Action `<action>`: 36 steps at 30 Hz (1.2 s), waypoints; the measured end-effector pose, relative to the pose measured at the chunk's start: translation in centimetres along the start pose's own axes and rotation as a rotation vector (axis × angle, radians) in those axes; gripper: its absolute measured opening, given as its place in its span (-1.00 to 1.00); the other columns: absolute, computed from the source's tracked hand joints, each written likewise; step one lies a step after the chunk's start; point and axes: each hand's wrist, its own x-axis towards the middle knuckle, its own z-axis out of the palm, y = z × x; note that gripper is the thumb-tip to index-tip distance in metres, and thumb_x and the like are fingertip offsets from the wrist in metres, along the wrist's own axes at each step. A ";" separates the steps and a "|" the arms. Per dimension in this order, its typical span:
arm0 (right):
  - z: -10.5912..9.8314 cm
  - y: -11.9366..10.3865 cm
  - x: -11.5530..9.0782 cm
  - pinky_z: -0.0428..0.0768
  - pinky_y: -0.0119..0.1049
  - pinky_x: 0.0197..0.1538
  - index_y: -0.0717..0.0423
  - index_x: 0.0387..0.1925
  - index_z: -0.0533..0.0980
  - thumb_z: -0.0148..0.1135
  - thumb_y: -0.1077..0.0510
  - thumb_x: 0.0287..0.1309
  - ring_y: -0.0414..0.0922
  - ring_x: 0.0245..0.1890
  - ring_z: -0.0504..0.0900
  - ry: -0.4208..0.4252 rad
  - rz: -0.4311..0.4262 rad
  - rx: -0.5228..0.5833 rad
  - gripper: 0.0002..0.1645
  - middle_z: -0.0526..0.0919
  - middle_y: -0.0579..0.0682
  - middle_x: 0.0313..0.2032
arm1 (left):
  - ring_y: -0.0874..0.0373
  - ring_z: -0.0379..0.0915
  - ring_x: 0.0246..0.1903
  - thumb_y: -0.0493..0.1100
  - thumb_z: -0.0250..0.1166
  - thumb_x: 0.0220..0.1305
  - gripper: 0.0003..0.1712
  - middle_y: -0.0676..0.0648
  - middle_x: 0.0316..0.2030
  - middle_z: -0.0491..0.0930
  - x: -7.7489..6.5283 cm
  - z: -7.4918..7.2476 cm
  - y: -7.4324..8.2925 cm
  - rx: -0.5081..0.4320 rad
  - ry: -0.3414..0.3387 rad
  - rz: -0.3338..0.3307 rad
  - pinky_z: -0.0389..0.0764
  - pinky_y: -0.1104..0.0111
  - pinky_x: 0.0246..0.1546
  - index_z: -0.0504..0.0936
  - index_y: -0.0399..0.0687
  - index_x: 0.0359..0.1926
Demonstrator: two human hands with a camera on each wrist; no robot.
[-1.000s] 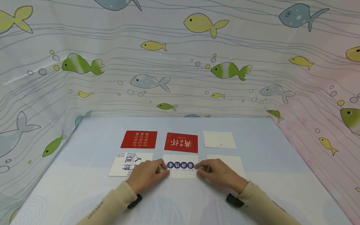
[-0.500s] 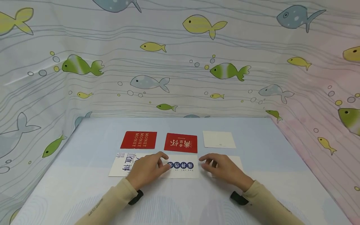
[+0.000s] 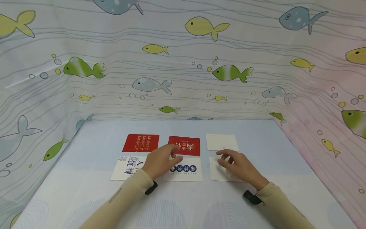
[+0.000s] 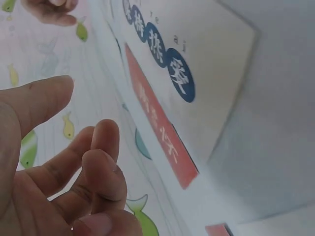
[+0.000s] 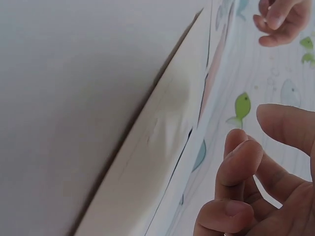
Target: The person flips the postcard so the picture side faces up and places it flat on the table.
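Observation:
In the head view, my left hand (image 3: 161, 160) hovers over the left part of a white card with blue circles (image 3: 188, 176), its fingers loosely bent and holding nothing. Its fingertips overlap the lower part of a red card with light lettering (image 3: 193, 141) behind. My right hand (image 3: 243, 168), likewise relaxed, hangs over a plain white card (image 3: 217, 173) at the front right and partly covers it. The left wrist view shows a gap between thumb and fingers (image 4: 101, 172), with the circles card (image 4: 221, 73) beyond. From the right wrist, the bent fingers (image 5: 238, 164) appear beside the plain card (image 5: 147, 162).
A red "MONEY" card (image 3: 140, 143) lies at the back left, with a white card with blue characters (image 3: 121, 170) in front of it. Another plain white card (image 3: 220, 140) lies at the back right. Fish-patterned cloth (image 3: 183, 70) surrounds the pale table (image 3: 183, 206).
Both hands have left the edges of the circles card. The left has risen and moved forward toward the red card; the right has shifted rightward over the plain card. The cards stay in place.

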 end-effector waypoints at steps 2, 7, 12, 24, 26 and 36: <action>-0.5 0.6 -0.1 0.53 -0.33 -0.37 0.02 0.17 0.58 0.33 -0.03 0.34 -0.19 -0.36 0.57 0.014 0.000 -0.002 -0.57 0.63 -0.15 -0.21 | 0.24 0.46 -0.43 0.14 0.43 0.25 -0.50 0.12 -0.35 0.58 0.8 0.4 0.3 0.002 -0.002 0.000 0.52 0.37 -0.45 0.65 0.01 0.10; -1.5 2.0 -0.1 0.52 -0.33 -0.38 0.03 0.21 0.55 0.32 -0.04 0.35 -0.17 -0.36 0.58 0.051 0.033 -0.010 -0.52 0.63 -0.12 -0.18 | 0.15 0.57 -0.23 0.17 0.41 0.26 -0.44 0.04 -0.20 0.67 2.5 1.2 1.0 0.025 -0.019 0.002 0.64 0.26 -0.24 0.63 0.02 0.17; -2.4 3.1 -0.1 0.51 -0.30 -0.38 0.06 0.26 0.51 0.32 -0.04 0.35 -0.14 -0.34 0.57 0.068 0.072 -0.020 -0.47 0.65 -0.07 -0.13 | 0.11 0.56 -0.17 0.17 0.38 0.29 -0.44 -0.02 -0.10 0.66 4.3 1.9 1.8 0.045 -0.043 0.003 0.64 0.20 -0.17 0.62 0.03 0.20; -3.4 5.5 0.6 0.51 -0.28 -0.33 0.04 0.32 0.44 0.30 -0.06 0.37 -0.11 -0.37 0.58 0.090 0.128 -0.011 -0.42 0.63 -0.01 -0.08 | 0.09 0.48 -0.14 0.21 0.37 0.29 -0.37 -0.02 -0.11 0.57 8.3 4.1 3.0 0.084 -0.103 0.031 0.64 0.19 -0.17 0.56 0.06 0.29; -3.4 5.8 0.8 0.52 -0.27 -0.33 0.04 0.32 0.43 0.30 -0.05 0.37 -0.11 -0.39 0.58 0.088 0.134 -0.006 -0.42 0.63 -0.01 -0.08 | 0.08 0.48 -0.11 0.21 0.36 0.30 -0.36 -0.03 -0.09 0.57 8.9 4.4 3.1 0.092 -0.101 0.032 0.64 0.20 -0.18 0.55 0.07 0.30; -3.9 6.4 2.2 0.52 -0.24 -0.29 0.05 0.36 0.40 0.31 -0.06 0.36 -0.13 -0.36 0.57 0.075 0.183 -0.037 -0.37 0.61 0.01 -0.05 | 0.01 0.47 0.05 0.24 0.39 0.25 -0.29 -0.05 0.04 0.58 11.9 5.6 3.6 0.108 -0.143 0.009 0.60 0.14 0.03 0.52 0.11 0.35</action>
